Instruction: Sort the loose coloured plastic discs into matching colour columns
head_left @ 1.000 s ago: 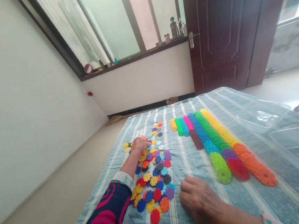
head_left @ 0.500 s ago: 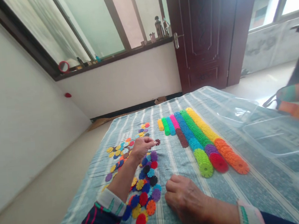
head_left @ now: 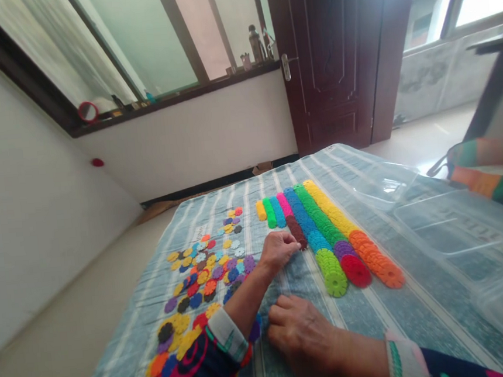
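Observation:
My left hand (head_left: 278, 250) reaches across the cloth, its fingertips pinched on a brown notched plastic disc (head_left: 301, 244) at the near end of the brown row (head_left: 295, 228). Other overlapping rows lie to the right, among them a blue row (head_left: 303, 213), a green row (head_left: 324, 214) and a yellow row (head_left: 330, 208) that ends in orange discs (head_left: 379, 265). My right hand (head_left: 304, 336) rests on the cloth with its fingers curled under; their inside is hidden. A loose spread of mixed-colour discs (head_left: 209, 287) lies to the left, partly behind my left forearm.
Blue striped cloth (head_left: 221, 200) covers the surface. Clear plastic containers (head_left: 439, 225) stand at the right, near a colourful bag (head_left: 474, 175). Beyond the far edge are a dark red door (head_left: 332, 58) and a window ledge (head_left: 173, 98) with small items.
My left hand has carried the brown disc rightward from above the loose discs to the end of the brown row. My right hand stays curled on the cloth. The view has shifted slightly.

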{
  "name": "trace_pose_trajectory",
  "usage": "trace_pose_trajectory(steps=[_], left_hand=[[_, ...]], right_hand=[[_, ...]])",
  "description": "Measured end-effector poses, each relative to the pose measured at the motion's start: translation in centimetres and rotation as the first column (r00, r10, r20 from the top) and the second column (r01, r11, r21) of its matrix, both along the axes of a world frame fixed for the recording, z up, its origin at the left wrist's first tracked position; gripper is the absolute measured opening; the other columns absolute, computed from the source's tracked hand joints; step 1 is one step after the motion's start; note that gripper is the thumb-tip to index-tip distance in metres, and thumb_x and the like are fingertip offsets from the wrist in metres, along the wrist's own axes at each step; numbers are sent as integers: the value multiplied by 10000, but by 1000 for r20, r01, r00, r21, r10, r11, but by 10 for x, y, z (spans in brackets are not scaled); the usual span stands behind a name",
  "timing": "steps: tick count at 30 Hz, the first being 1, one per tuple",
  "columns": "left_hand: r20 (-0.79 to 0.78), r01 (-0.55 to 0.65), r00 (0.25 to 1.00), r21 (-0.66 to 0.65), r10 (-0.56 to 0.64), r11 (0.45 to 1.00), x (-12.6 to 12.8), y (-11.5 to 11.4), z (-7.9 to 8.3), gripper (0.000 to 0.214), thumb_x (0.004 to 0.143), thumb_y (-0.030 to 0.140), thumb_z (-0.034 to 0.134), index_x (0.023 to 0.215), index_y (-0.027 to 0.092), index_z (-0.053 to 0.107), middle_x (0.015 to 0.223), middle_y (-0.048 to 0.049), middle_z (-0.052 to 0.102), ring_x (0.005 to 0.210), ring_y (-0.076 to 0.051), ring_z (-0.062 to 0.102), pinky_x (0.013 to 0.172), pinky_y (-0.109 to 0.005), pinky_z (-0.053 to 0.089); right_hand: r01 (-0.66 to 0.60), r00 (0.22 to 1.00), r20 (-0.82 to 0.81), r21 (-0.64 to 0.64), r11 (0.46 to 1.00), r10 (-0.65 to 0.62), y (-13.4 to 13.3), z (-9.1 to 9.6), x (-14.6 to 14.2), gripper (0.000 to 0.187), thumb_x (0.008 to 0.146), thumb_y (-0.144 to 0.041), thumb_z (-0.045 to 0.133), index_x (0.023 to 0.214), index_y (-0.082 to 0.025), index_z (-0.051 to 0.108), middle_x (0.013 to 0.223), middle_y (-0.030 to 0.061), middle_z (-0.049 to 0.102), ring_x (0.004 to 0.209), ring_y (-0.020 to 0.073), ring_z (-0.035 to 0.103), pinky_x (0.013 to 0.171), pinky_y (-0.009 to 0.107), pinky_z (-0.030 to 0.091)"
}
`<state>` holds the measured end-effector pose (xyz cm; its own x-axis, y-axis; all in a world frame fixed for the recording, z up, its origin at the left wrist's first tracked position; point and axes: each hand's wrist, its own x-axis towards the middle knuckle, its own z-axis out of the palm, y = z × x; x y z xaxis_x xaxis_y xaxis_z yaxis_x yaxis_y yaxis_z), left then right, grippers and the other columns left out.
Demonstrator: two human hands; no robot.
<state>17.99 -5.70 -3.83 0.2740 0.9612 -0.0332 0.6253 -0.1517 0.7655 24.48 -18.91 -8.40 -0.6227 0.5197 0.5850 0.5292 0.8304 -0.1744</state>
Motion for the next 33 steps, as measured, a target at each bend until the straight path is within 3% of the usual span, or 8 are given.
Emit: trace_pose_trajectory(steps=[13,23,33], left_hand=[[-82,-36,996,112,46,993,0,-2,-3,106,668,225,674,585,162,653,561,41,573,573,-104,503,582,-233,365],[-317,-19,945,179,76,984,6,-11,-4,124,692,277,682,617,179,693,636,2,649,656,-144,578,620,-265,367],[-308,-36,947,182,92,983,-2,-19,-2,147,718,290,661,639,170,694,677,-14,669,681,-148,589,643,-256,390]], right_hand=[[-8,999,-42,35,999,9,1,-4,-1,140,714,-184,659,652,-192,533,678,2,541,639,169,424,530,318,260],[-9,998,-60,36,999,11,0,-8,-1,150,734,-149,640,656,-196,521,686,5,540,660,172,414,546,323,250],[-13,995,-100,23,1000,15,-4,-8,0,151,735,-117,621,653,-190,518,682,8,532,650,165,400,562,316,249]])
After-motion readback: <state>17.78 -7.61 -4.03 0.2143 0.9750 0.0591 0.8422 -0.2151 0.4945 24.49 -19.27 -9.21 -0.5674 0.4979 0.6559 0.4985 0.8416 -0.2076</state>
